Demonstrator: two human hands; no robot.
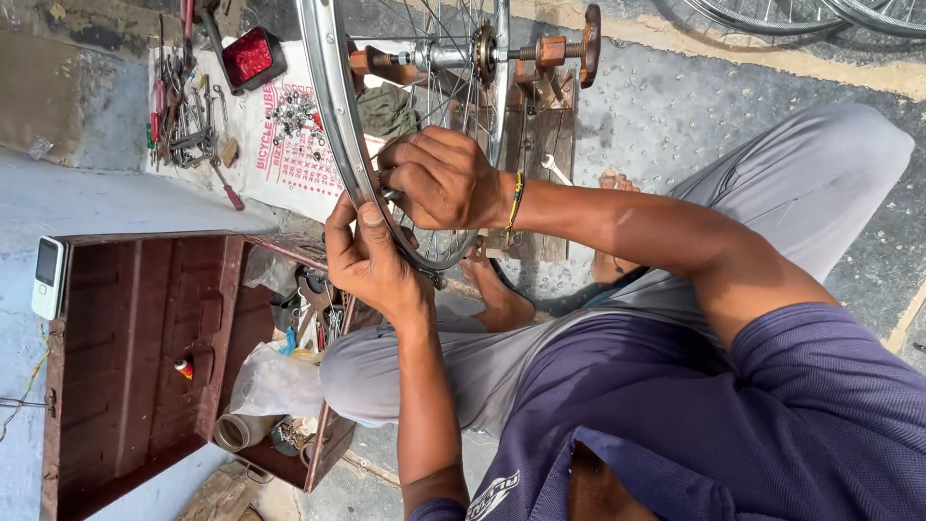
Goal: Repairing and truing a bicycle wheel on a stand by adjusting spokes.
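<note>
A bicycle wheel with a shiny metal rim (323, 87) and thin spokes is mounted by its hub (482, 53) on a wooden stand (545, 106). My left hand (371, 260) grips the rim from below, thumb pressed flat on its edge. Just above it, my right hand (444, 178) is closed on a small metal tool (388, 195) held against the inner side of the rim, where the spokes meet it. A thin band circles my right wrist. My bare feet (497, 289) rest on the ground beside the stand.
An open reddish-brown wooden toolbox (145, 347) lies at the left, with a plastic bag (275, 381) and loose parts beside it and a small phone (48, 278) on its edge. Hand tools (183, 106) and small nuts (294, 111) lie on a printed white sheet. More wheels (801, 14) lie at the top right.
</note>
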